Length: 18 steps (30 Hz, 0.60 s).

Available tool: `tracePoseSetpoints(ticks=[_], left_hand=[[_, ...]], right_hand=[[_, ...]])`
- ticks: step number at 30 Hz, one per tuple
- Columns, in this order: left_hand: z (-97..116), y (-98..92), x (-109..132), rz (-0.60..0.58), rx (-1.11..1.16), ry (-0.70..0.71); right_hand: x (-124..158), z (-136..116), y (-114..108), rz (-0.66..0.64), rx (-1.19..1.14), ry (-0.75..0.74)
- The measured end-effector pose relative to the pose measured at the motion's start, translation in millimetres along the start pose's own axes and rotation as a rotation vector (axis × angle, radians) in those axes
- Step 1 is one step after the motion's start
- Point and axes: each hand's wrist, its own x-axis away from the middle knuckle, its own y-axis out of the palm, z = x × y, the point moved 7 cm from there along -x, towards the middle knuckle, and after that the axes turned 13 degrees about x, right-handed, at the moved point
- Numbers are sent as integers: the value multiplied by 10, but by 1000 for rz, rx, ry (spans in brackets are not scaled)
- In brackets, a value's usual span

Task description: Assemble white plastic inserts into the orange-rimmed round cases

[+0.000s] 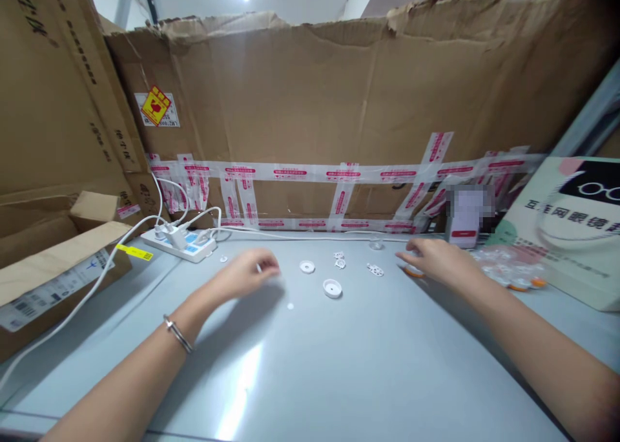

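Observation:
My left hand (252, 271) hovers over the table left of the small parts, fingers loosely curled and thumb apart, with nothing visible in it. A flat white disc (307, 267) is nearest to it, and a small white piece (290, 306) lies closer to me. To the right sit a shallow white round cup (332, 289), small white cut-out pieces (340, 263) and a white perforated plate (375, 270). My right hand (431, 259) reaches over an orange-and-white round piece (413, 272), partly hidden beneath it. Its fingers are stretched out; whether they touch the piece is unclear.
A white power strip (191, 244) with cables lies back left, beside an open cardboard box (62, 261). Behind stands a taped cardboard wall (300, 106). At right are a clear bag of orange-and-white pieces (508, 267), a phone (465, 216) and a pale green box (571, 235).

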Motion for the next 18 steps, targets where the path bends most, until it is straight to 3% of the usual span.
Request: tracePoseSetpoints(ticks=[2, 3, 5, 9, 14, 18], left_hand=[[-309, -435, 13, 276, -202, -155], [-475, -572, 26, 328, -247, -225], [-771, -704, 39, 336, -288, -320], [-1080, -648, 42, 271, -301, -391], [-1003, -542, 16, 248, -278, -354], [-600, -396, -29, 244, -230, -232]], right_hand=[[30, 1, -65, 8, -11, 22], [38, 0, -85, 14, -17, 26], [38, -6, -89, 22, -33, 12], [-8, -9, 11, 23, -61, -49], [-60, -25, 129, 24, -88, -122], [-78, -6, 148, 22, -79, -118]])
